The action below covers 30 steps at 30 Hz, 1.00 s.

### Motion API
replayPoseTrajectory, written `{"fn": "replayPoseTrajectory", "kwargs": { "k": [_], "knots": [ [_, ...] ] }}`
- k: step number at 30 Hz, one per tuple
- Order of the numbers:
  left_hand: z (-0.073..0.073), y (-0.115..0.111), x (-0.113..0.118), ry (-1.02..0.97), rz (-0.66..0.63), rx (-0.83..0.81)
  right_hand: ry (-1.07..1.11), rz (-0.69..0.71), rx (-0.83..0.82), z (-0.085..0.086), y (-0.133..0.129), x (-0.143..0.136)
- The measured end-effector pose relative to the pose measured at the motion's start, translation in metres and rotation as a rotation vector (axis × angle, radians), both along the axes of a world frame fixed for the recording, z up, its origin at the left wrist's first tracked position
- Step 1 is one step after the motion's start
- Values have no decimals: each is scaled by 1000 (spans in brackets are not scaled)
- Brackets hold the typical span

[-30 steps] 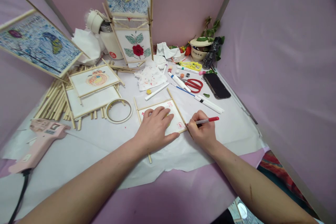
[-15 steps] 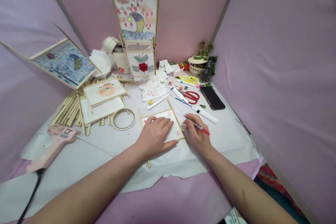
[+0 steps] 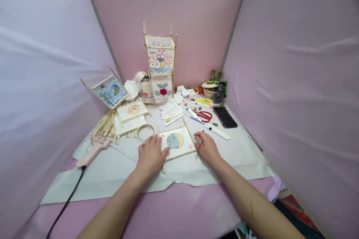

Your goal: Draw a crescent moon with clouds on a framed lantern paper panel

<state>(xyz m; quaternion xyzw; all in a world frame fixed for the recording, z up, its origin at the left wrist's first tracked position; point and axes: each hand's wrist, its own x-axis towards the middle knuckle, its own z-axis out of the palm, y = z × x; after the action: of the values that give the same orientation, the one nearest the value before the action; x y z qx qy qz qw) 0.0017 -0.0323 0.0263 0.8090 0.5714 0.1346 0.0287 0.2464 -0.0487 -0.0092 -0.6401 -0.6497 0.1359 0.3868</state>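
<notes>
A small stick-framed drawing (image 3: 183, 151) lies flat on the white sheet, showing a blue and yellow round moon with red marks in its corners. My left hand (image 3: 151, 154) grips its left edge, thumb over the paper and fingers bent outside the stick. By the right edge of the frame rests my right hand (image 3: 209, 148), closed around a red pen (image 3: 200, 143) that points down towards me. Red scissors (image 3: 205, 116) and white markers (image 3: 217, 132) lie beyond the right hand. A tape roll (image 3: 138, 134) sits just past the left hand.
A pink glue gun (image 3: 94, 152) with a black cord lies at left. Behind it are bamboo sticks (image 3: 105, 124) and framed panels (image 3: 130, 124). A tall stick lantern (image 3: 162, 89) stands at the back. On the right are a phone (image 3: 225, 117) and a lidded pot (image 3: 209, 91).
My left hand has slid left off the drawing's middle to its left edge, uncovering the moon. The pen in my right hand has swung to point more towards me. The head view has tilted up.
</notes>
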Motion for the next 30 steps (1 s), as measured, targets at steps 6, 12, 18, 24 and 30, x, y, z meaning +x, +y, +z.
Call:
{"fn": "replayPoseTrajectory", "kwargs": {
  "k": [6, 12, 18, 24, 30],
  "knots": [
    [-6, -21, 5, -27, 51, 19, -31, 84, -17, 1, -6, -2],
    [-11, -28, -2, -86, 181, 63, -35, 66, -10, 2, -10, -4],
    [-19, -31, -4, -168, 128, 54, 4, 76, -11, 5, -12, -5],
    [-19, -30, -8, -368, 84, 24, 165, 79, 16, 0, -10, -4],
    [-23, -20, -15, -769, -7, -82, 453, 140, 113, -2, -8, 0]
  ]
}}
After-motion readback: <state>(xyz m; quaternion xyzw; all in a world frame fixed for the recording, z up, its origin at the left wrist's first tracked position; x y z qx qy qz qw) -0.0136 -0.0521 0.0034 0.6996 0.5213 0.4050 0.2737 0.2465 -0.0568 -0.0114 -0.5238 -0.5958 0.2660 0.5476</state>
